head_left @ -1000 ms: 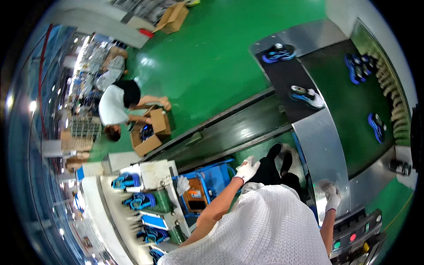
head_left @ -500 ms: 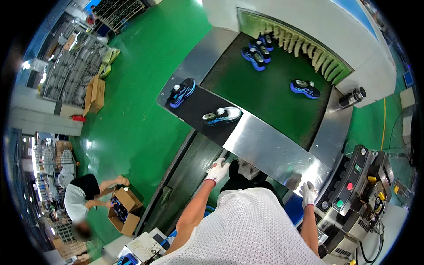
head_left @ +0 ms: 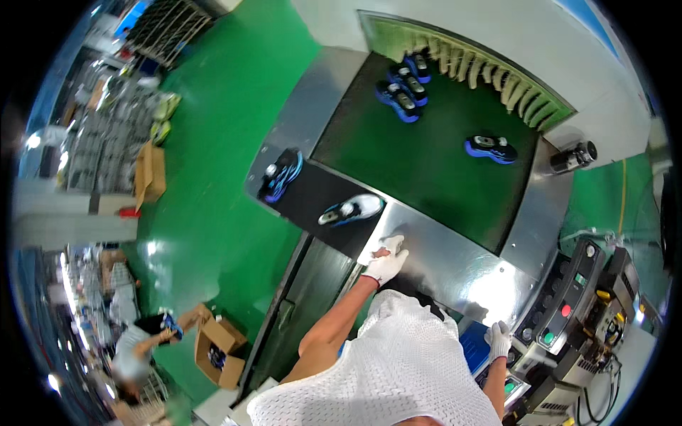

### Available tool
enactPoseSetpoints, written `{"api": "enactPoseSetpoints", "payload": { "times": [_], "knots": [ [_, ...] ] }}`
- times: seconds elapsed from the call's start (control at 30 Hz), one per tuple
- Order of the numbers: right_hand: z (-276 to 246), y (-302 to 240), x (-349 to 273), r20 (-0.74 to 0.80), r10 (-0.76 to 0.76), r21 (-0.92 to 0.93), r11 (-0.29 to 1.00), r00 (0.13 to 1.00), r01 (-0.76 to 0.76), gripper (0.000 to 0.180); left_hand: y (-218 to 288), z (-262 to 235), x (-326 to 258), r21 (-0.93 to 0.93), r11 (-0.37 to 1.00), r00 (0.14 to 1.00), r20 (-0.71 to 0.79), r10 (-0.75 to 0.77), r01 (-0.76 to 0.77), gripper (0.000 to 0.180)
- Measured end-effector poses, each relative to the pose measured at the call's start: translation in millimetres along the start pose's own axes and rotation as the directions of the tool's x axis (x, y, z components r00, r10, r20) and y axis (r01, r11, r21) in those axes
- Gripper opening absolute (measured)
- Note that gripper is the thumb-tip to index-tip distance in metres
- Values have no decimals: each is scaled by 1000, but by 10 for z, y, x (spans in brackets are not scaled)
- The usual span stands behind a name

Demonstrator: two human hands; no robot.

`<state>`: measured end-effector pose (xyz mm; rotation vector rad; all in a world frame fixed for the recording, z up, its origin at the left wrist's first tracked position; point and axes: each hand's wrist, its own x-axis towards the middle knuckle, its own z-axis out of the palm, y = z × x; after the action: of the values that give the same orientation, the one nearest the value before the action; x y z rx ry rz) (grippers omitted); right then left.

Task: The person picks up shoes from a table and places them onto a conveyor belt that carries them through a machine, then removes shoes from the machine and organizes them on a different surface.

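My left hand [head_left: 386, 260], in a white glove with a reddish-brown patch, is at the near edge of the metal plate [head_left: 433, 238], its fingers partly spread and nothing in them. A white and black sneaker [head_left: 353, 209] lies on the black mat just beyond it. Farther left on the mat is a black and blue sneaker [head_left: 281, 175]. My right hand [head_left: 499, 342], also gloved, is low beside the control panel [head_left: 561, 305], its fingers apart and empty. On the green conveyor belt [head_left: 419, 167] lie three sneakers [head_left: 405, 89] close together and a single sneaker [head_left: 491, 149].
A machine opening with a pale strip curtain [head_left: 490, 74] stands behind the belt. A dark bottle [head_left: 574, 157] lies on the right metal rim. At lower left, a person [head_left: 138, 341] holds a blue and black item by an open carton [head_left: 219, 353]. Racks [head_left: 106, 135] line the left.
My left hand has moved forward and right onto the metal plate. My right hand has dropped back from the plate's corner. The other person has lifted a blue and black item above the carton.
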<state>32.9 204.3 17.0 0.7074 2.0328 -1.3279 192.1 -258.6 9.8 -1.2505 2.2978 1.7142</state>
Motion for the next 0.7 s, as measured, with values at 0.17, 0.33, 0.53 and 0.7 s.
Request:
{"api": "enactPoseSetpoints", "payload": {
  "times": [0.17,0.33,0.53,0.7],
  "knots": [
    [140,-97,-602,-163,55,-155,985,985,-81,14,-118,-267,1242,178,933,938,-99,332,-311,53],
    [199,250,-1374,-267,-77,-484,873,961,-64,13,923,-1191,2813,232,949,906,-315,282,-214,80],
    [297,721,-2079,-323,418,-123,871,849,-476,38,1319,-1689,4278,400,853,888,-168,429,-336,79],
    [494,762,-1982,-336,348,-255,861,875,-440,56,1270,-1445,4048,516,736,769,-211,604,-437,29]
  ]
}}
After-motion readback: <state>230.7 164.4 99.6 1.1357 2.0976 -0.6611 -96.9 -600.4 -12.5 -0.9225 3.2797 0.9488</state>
